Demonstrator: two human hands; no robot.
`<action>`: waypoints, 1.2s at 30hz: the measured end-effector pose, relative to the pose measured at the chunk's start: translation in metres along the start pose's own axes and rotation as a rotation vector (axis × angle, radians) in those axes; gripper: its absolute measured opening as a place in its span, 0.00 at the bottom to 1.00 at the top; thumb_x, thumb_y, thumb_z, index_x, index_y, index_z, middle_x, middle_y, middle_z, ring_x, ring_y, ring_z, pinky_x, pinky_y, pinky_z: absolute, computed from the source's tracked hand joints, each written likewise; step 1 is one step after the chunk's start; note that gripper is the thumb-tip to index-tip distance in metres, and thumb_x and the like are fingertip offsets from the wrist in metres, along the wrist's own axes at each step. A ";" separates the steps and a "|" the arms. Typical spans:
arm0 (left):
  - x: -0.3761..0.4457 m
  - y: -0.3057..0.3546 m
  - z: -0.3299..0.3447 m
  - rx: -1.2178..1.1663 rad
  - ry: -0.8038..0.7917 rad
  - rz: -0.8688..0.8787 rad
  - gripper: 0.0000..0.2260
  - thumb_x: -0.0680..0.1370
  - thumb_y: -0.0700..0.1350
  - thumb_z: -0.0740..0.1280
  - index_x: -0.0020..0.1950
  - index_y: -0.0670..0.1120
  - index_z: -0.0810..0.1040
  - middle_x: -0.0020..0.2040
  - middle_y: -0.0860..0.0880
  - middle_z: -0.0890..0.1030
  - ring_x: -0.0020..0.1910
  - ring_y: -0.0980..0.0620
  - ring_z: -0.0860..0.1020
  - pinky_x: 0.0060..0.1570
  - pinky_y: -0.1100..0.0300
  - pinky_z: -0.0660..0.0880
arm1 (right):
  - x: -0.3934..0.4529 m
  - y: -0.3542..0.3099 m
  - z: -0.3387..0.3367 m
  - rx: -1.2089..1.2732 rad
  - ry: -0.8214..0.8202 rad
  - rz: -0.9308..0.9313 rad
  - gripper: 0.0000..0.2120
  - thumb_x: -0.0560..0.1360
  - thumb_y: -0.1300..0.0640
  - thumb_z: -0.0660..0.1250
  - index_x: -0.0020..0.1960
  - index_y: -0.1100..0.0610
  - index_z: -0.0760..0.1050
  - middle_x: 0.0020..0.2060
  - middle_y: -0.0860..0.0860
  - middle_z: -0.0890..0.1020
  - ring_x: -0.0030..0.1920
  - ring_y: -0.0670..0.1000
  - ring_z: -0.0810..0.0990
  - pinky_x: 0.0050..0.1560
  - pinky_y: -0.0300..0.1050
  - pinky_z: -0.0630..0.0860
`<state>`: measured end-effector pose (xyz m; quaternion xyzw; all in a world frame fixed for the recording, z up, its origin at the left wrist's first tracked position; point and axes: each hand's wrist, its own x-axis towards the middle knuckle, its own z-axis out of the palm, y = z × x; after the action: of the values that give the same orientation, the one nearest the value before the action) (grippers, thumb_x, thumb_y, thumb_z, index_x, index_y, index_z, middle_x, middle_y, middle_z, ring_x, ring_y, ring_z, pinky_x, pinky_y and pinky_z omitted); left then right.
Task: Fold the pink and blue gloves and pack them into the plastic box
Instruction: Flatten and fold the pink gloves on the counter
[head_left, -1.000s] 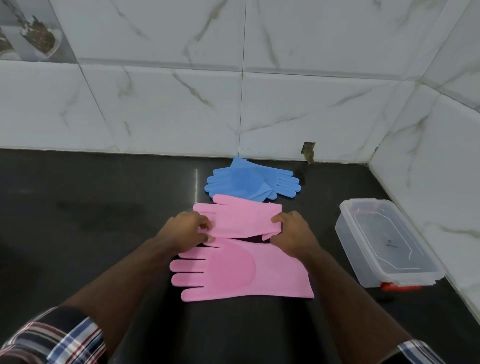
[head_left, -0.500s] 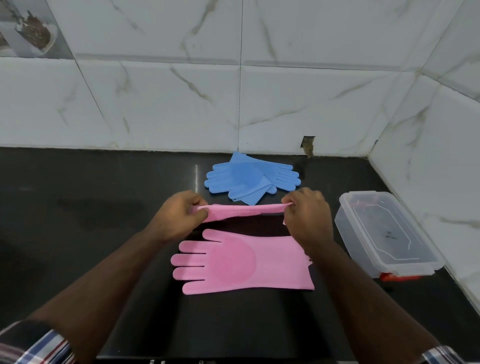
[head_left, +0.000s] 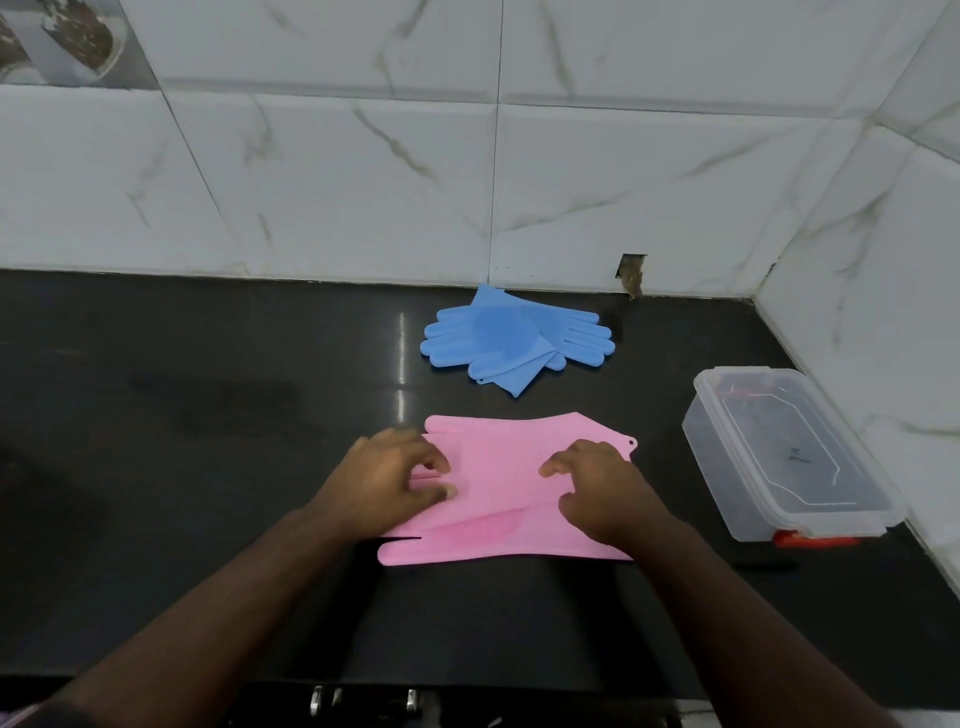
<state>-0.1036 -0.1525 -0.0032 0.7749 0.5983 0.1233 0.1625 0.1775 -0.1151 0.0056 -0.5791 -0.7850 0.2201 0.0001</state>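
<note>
While your left hand (head_left: 389, 480) rests with loosely bent fingers on the fingertip end of the pink gloves (head_left: 511, 488), your right hand (head_left: 597, 486) rests on their cuff end, fingers bent too; whether either one pinches the rubber, you cannot tell. One pink glove lies across the other on the black tabletop (head_left: 182, 415). Blue gloves (head_left: 511, 343) sit piled near the tiled wall (head_left: 363, 182), and the lidded plastic box (head_left: 789, 452) stands well apart to your right.

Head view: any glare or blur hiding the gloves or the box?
Head view: a glare streak on the counter lies left of the blue gloves, hiding nothing; both hands are slightly motion-blurred on the pink gloves; the plastic box is sharp; wide-angle bending at the edges.
</note>
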 end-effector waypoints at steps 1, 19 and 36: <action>-0.005 0.002 0.005 0.034 -0.034 0.005 0.23 0.71 0.70 0.61 0.59 0.61 0.79 0.58 0.62 0.78 0.60 0.58 0.73 0.59 0.51 0.72 | -0.001 0.004 0.001 -0.016 0.006 0.020 0.22 0.71 0.60 0.67 0.62 0.43 0.77 0.63 0.45 0.76 0.62 0.48 0.72 0.63 0.47 0.74; 0.002 -0.002 0.000 0.192 0.012 -0.059 0.15 0.81 0.56 0.62 0.67 0.60 0.76 0.67 0.59 0.75 0.68 0.53 0.69 0.62 0.52 0.67 | 0.008 0.003 0.017 -0.001 0.260 -0.005 0.11 0.79 0.52 0.63 0.59 0.49 0.79 0.58 0.47 0.81 0.57 0.49 0.76 0.58 0.48 0.75; -0.037 -0.023 -0.002 -0.227 0.253 -0.281 0.11 0.77 0.55 0.65 0.58 0.56 0.81 0.57 0.57 0.80 0.58 0.53 0.77 0.58 0.52 0.74 | -0.026 -0.006 0.009 0.198 0.167 0.043 0.15 0.75 0.51 0.68 0.61 0.48 0.79 0.62 0.44 0.80 0.61 0.46 0.76 0.65 0.48 0.73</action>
<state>-0.1338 -0.1824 -0.0108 0.6391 0.6982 0.2622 0.1880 0.1785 -0.1435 0.0068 -0.6091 -0.7442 0.2474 0.1182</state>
